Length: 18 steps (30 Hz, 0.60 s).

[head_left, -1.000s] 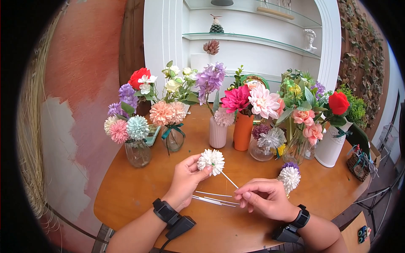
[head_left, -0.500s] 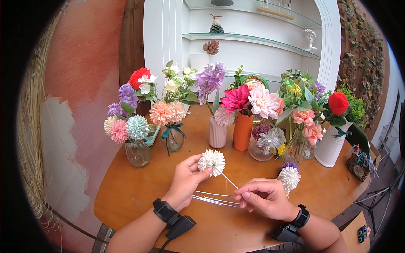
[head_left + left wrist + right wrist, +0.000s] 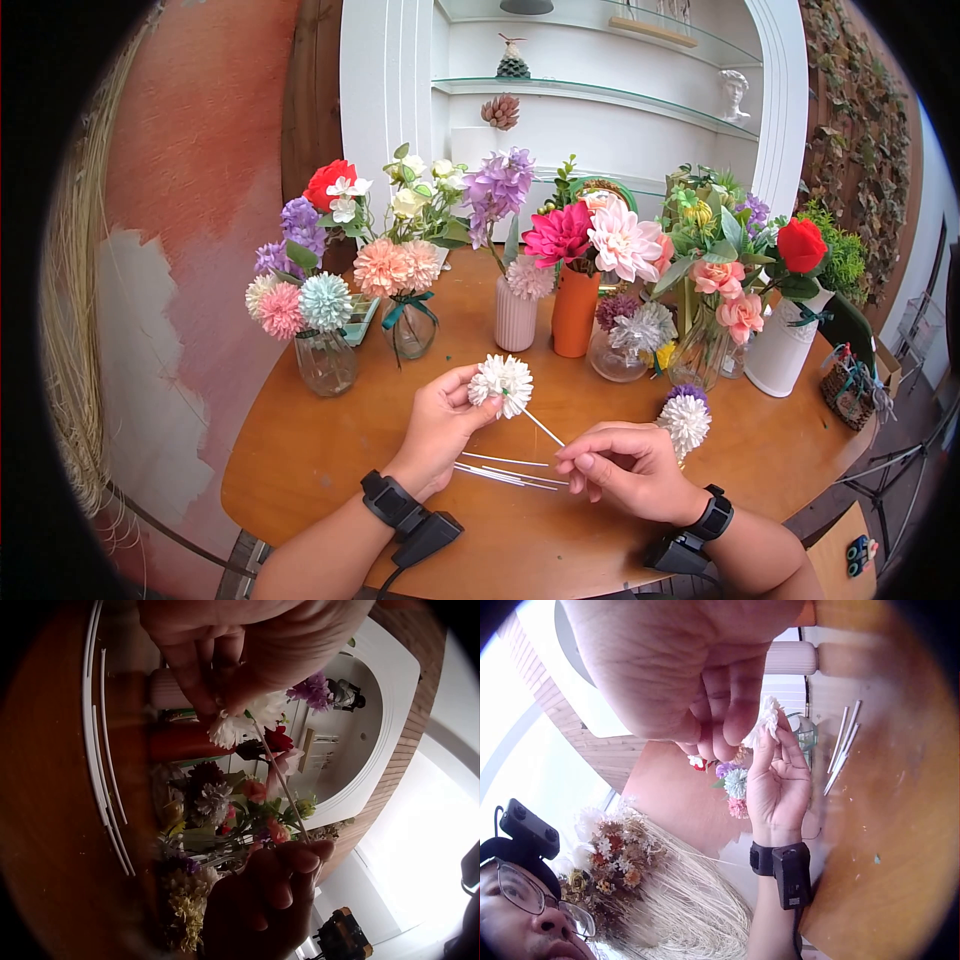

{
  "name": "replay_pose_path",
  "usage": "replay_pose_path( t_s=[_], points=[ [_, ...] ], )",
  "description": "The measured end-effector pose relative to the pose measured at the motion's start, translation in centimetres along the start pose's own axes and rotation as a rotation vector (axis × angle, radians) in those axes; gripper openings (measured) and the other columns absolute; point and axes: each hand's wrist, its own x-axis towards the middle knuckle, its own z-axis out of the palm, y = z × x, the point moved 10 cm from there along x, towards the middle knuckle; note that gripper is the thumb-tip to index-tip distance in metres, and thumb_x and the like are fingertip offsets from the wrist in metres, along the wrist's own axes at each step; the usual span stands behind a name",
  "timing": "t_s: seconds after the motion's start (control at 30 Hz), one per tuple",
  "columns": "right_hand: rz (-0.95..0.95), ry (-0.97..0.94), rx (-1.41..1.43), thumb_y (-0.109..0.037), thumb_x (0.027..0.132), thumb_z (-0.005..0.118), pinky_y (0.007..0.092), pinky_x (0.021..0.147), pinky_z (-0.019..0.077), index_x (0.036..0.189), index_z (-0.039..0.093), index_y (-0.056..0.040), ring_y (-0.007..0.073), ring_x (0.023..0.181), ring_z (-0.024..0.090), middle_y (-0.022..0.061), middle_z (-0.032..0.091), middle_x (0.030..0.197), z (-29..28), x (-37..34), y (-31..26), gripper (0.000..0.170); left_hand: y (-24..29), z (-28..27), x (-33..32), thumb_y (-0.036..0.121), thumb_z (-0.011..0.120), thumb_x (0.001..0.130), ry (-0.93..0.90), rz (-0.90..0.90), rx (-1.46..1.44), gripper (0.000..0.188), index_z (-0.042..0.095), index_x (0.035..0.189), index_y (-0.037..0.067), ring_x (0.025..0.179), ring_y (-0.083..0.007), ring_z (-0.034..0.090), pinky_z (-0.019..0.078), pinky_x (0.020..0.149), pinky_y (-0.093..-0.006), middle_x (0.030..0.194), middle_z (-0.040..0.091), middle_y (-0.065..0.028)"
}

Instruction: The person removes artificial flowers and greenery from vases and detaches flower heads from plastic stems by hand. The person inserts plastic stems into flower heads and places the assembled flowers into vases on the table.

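Between its thumb and fingers my left hand holds a white pompom flower head, tilted so its green underside shows. From that underside a thin white stick slants down to the right. My right hand pinches the stick's far end between thumb and fingertips. In the left wrist view the stick runs from the green base of the flower to the right fingertips. Several loose white sticks lie on the wooden table below the hands.
Beyond the right hand lies a white pompom flower with a purple one behind it. Vases of artificial flowers line the back, among them a glass vase, a pink ribbed vase, an orange vase and a white vase.
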Motion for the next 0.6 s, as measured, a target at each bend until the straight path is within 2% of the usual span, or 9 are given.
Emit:
replay_pose_path(
  t_s=[0.1, 0.17, 0.27, 0.6],
  points=[
    [-0.006, 0.0, -0.005, -0.008, 0.098, 0.057, 0.0214, 0.059, 0.0534, 0.114, 0.068, -0.0015, 0.009, 0.078, 0.066, 0.0069, 0.07, 0.098, -0.04, 0.0, 0.03, 0.021, -0.08, -0.05, -0.01, -0.003, 0.061, 0.092, 0.004, -0.002, 0.006, 0.04, 0.051, 0.13, -0.002, 0.104, -0.0135, 0.064, 0.0531, 0.087, -0.0255, 0.117, 0.065, -0.0088],
    [-0.01, -0.002, -0.007, -0.008, 0.098, 0.057, 0.0213, 0.059, 0.0532, 0.114, 0.068, -0.0015, 0.009, 0.078, 0.066, 0.007, 0.07, 0.098, -0.02, 0.0, 0.02, 0.02, 0.03, -0.04, -0.07, -0.002, 0.064, 0.091, 0.014, 0.003, -0.026, 0.038, 0.053, 0.127, -0.006, 0.105, -0.0143, 0.064, 0.051, 0.093, -0.0268, 0.117, 0.066, -0.0121],
    [-0.007, 0.0, -0.002, -0.008, 0.098, 0.057, 0.0212, 0.059, 0.053, 0.114, 0.068, -0.0014, 0.009, 0.077, 0.066, 0.007, 0.07, 0.098, 0.02, 0.01, -0.04, 0.02, -0.04, -0.04, -0.04, -0.002, 0.061, 0.092, 0.004, -0.002, 0.002, 0.039, 0.052, 0.13, -0.002, 0.103, -0.013, 0.064, 0.0529, 0.087, -0.0251, 0.117, 0.066, -0.0086],
    [0.001, -0.002, -0.009, -0.007, 0.097, 0.057, 0.0208, 0.058, 0.0528, 0.113, 0.068, -0.0016, 0.0085, 0.077, 0.066, 0.0062, 0.069, 0.097, 0.08, 0.04, -0.13, 0.02, 0.2, 0.08, -0.06, -0.002, 0.063, 0.092, 0.005, 0.009, 0.021, 0.038, 0.053, 0.129, -0.002, 0.104, -0.013, 0.064, 0.0526, 0.087, -0.0251, 0.117, 0.066, -0.0088]
  ],
)
